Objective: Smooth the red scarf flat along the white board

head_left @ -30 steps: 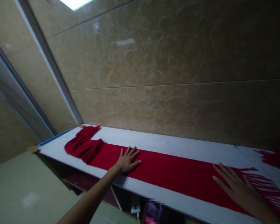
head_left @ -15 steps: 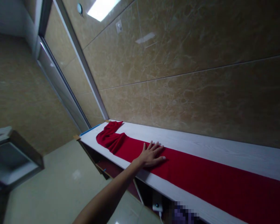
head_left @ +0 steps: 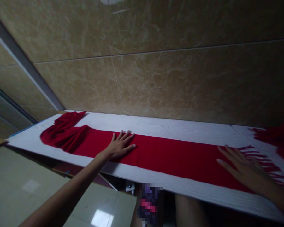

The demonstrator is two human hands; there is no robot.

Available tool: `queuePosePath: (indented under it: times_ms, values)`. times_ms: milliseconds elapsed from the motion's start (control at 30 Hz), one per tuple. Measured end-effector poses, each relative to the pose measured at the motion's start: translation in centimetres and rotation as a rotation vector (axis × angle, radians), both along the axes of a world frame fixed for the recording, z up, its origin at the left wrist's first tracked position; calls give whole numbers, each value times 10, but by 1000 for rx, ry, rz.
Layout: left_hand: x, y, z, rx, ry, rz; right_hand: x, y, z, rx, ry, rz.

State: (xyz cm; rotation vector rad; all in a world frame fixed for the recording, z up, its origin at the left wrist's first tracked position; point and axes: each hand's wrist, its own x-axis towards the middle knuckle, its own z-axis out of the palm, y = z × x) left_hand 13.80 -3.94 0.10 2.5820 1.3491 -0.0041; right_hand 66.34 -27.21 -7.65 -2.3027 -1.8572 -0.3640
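View swung R; L hand (head_left: 118, 147) & R hand (head_left: 245, 171) spread on red scarf (head_left: 175, 156): mid smooth, L end bunched.

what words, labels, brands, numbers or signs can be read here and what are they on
No text can be read anywhere in this picture.
Red fringed cloth: no lettering on the part that shows.
White tabletop and tiled wall: no lettering seen.
Small white device with a cable: too small to tell whether it is marked.
Pixelated patch: any text there cannot be made out.
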Motion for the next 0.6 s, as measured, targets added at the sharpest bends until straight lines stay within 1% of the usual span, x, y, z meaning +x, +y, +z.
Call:
queuePosePath:
  times_ms: [67,133,233,367,467,600]
  values:
    - [5,-1,3,25,7,-12,-8,8,3,-19,22,-36]
    - [10,-4,4,30,17,-28,-22,17,6,-27,40,-37]
    - [17,-10,0,-3,26,-53,-35,21,10,-112,72,-22]
    - [23,-14,-3,-6,22,-66,-28,15,13,-180,87,-39]
    - [30,-16,1,-11,26,-71,-21,12,20,-206,96,-62]
    - [48,-21,6,15,-25,-118,-28,13,28,-195,88,-72]
